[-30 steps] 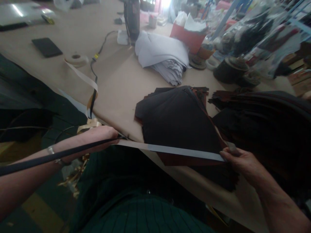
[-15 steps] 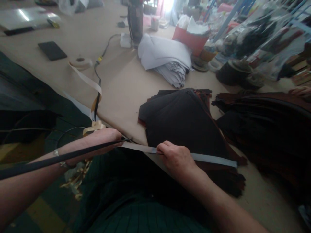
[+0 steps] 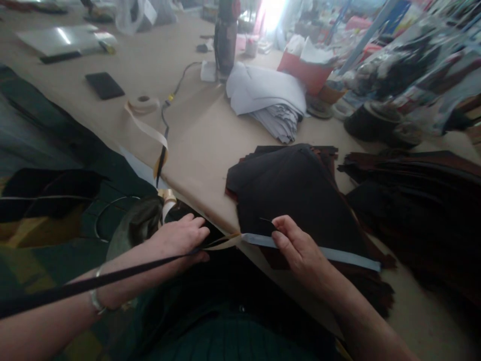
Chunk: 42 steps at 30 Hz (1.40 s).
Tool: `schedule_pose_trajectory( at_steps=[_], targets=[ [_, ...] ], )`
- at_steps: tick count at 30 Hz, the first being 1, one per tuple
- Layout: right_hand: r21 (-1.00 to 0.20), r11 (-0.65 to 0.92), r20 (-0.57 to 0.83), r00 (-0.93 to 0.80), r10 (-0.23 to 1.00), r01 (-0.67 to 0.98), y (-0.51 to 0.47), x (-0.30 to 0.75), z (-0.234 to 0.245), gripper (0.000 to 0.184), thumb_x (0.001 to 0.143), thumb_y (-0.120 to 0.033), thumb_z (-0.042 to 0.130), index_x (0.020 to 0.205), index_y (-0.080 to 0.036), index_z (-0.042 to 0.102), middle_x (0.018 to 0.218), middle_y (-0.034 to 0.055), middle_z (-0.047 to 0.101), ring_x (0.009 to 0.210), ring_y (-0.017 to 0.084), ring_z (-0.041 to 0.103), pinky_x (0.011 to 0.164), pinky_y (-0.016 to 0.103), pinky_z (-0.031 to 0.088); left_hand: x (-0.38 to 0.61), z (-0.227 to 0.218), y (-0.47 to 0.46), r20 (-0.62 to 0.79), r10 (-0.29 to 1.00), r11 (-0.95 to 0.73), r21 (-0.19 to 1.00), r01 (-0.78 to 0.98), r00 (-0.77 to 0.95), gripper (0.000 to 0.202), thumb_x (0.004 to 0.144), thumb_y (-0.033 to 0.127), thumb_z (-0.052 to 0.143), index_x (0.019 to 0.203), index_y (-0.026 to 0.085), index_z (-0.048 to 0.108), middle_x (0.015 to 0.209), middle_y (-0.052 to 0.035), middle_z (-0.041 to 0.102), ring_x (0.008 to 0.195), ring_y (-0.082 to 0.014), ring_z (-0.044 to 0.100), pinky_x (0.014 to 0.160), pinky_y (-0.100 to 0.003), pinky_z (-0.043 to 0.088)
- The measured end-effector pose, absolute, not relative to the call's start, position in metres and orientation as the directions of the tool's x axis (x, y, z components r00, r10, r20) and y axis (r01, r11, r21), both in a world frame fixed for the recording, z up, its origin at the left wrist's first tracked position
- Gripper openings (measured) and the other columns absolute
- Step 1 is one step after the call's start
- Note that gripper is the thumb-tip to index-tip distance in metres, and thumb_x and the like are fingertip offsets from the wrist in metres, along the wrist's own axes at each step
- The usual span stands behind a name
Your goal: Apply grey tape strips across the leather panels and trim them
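A pale grey tape strip (image 3: 338, 256) lies along the near edge of a stack of dark leather pieces (image 3: 296, 195) on the tan table (image 3: 203, 135). My right hand (image 3: 300, 248) presses the strip down near its left end, fingers closed on it. My left hand (image 3: 180, 239) grips the tape's loose end at the table edge, where a tan backing peels away. A dark strap (image 3: 93, 283) runs from that hand across my left forearm.
A tape roll (image 3: 145, 104) with a trailing strip and a black cable (image 3: 165, 130) lie further left. Folded white sheets (image 3: 266, 98), a red box (image 3: 306, 75), a dark bottle (image 3: 225, 35) and a second dark leather stack (image 3: 421, 200) stand behind and right.
My right hand slid from the strip's right end to its left end. My left hand shifted right along the table edge. The camera view dropped slightly.
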State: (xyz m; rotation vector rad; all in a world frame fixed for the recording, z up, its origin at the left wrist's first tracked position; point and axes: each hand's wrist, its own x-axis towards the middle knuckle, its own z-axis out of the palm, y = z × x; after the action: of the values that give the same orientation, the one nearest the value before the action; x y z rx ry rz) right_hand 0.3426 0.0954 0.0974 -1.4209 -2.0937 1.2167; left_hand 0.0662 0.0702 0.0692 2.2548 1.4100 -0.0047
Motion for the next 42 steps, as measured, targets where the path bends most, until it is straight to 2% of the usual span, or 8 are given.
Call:
schedule_pose_trajectory(
  at_steps=[5, 8, 11, 19, 28, 34, 38, 42],
  targets=[
    [-0.849, 0.179, -0.057, -0.422, 0.905, 0.498, 0.082, 0.34, 0.097, 0.023, 0.093, -0.027, 0.042, 0.075, -0.019, 0.053, 0.07, -0.0006, 0.052, 0.064, 0.012, 0.05, 0.058, 0.023, 0.039, 0.1, 0.08, 0.071, -0.314, 0.861, -0.191, 0.528, 0.828, 0.399, 0.037, 0.084, 0.052, 0.053, 0.099, 0.021, 0.065, 0.098, -0.007, 0.067, 0.09, -0.025, 0.06, 0.079, -0.035, 0.047],
    [-0.855, 0.206, -0.017, -0.422, 0.907, 0.477, 0.078, 0.333, 0.094, 0.021, 0.089, -0.023, 0.047, 0.077, -0.018, 0.063, 0.073, 0.0017, 0.056, 0.067, 0.013, 0.054, 0.06, 0.024, 0.041, 0.109, 0.082, 0.077, -0.376, 0.866, -0.004, 0.652, 0.758, 0.329, 0.034, 0.086, 0.047, 0.048, 0.091, 0.02, 0.068, 0.086, -0.0047, 0.069, 0.081, -0.0212, 0.062, 0.071, -0.029, 0.045],
    [-0.852, 0.18, -0.061, -0.435, 0.898, 0.491, 0.075, 0.326, 0.088, 0.018, 0.087, -0.019, 0.048, 0.084, -0.017, 0.066, 0.077, 0.0029, 0.065, 0.071, 0.015, 0.06, 0.065, 0.025, 0.043, 0.111, 0.077, 0.079, -0.421, 0.848, 0.106, 0.73, 0.676, 0.321, 0.03, 0.084, 0.044, 0.052, 0.083, 0.019, 0.068, 0.072, -0.0009, 0.066, 0.068, -0.0167, 0.059, 0.06, -0.024, 0.04],
    [-0.621, 0.213, -0.198, -0.415, 0.888, 0.754, 0.072, 0.315, 0.075, 0.01, 0.086, -0.017, 0.05, 0.081, -0.018, 0.059, 0.068, 0.0018, 0.063, 0.062, 0.016, 0.059, 0.059, 0.025, 0.037, 0.118, 0.064, 0.082, -0.354, 0.873, 0.066, 0.768, 0.637, 0.336, 0.023, 0.08, 0.041, 0.059, 0.08, 0.019, 0.066, 0.072, 0.0008, 0.064, 0.067, -0.0152, 0.057, 0.059, -0.023, 0.036],
    [-0.496, 0.217, -0.276, -0.389, 0.879, 0.841, 0.079, 0.309, 0.08, 0.012, 0.087, -0.014, 0.051, 0.076, -0.018, 0.053, 0.061, -0.0008, 0.058, 0.055, 0.013, 0.053, 0.053, 0.024, 0.029, 0.122, 0.058, 0.083, -0.303, 0.885, 0.05, 0.818, 0.573, 0.355, 0.027, 0.084, 0.035, 0.05, 0.072, 0.016, 0.066, 0.06, 0.0017, 0.056, 0.058, -0.0117, 0.048, 0.055, -0.022, 0.033],
    [-0.357, 0.262, -0.295, -0.375, 0.879, 0.896, 0.079, 0.303, 0.085, 0.01, 0.087, -0.014, 0.05, 0.079, -0.019, 0.054, 0.063, 0.0009, 0.062, 0.056, 0.015, 0.058, 0.052, 0.026, 0.025, 0.122, 0.059, 0.085, -0.291, 0.883, 0.077, 0.864, 0.498, 0.368, 0.026, 0.083, 0.032, 0.052, 0.067, 0.015, 0.063, 0.055, 0.0031, 0.049, 0.054, -0.0101, 0.043, 0.051, -0.021, 0.03],
    [-0.334, 0.349, -0.237, -0.436, 0.868, 0.875, 0.076, 0.305, 0.078, 0.014, 0.087, -0.011, 0.046, 0.081, -0.019, 0.055, 0.064, 0.0024, 0.064, 0.056, 0.018, 0.062, 0.049, 0.026, 0.024, 0.131, 0.062, 0.079, -0.221, 0.888, 0.043, 0.912, 0.407, 0.403, 0.023, 0.082, 0.024, 0.051, 0.064, 0.014, 0.062, 0.055, 0.0031, 0.049, 0.054, -0.0091, 0.042, 0.05, -0.02, 0.032],
    [-0.397, 0.396, -0.188, -0.496, 0.848, 0.828, 0.073, 0.311, 0.058, 0.02, 0.083, -0.005, 0.043, 0.083, -0.02, 0.057, 0.067, 0.0035, 0.066, 0.058, 0.019, 0.064, 0.049, 0.025, 0.03, 0.146, 0.074, 0.074, -0.056, 0.85, -0.099, 0.959, 0.264, 0.524, 0.022, 0.081, 0.019, 0.054, 0.061, 0.015, 0.062, 0.058, 0.0024, 0.054, 0.057, -0.0093, 0.051, 0.056, -0.018, 0.04]
  ],
)
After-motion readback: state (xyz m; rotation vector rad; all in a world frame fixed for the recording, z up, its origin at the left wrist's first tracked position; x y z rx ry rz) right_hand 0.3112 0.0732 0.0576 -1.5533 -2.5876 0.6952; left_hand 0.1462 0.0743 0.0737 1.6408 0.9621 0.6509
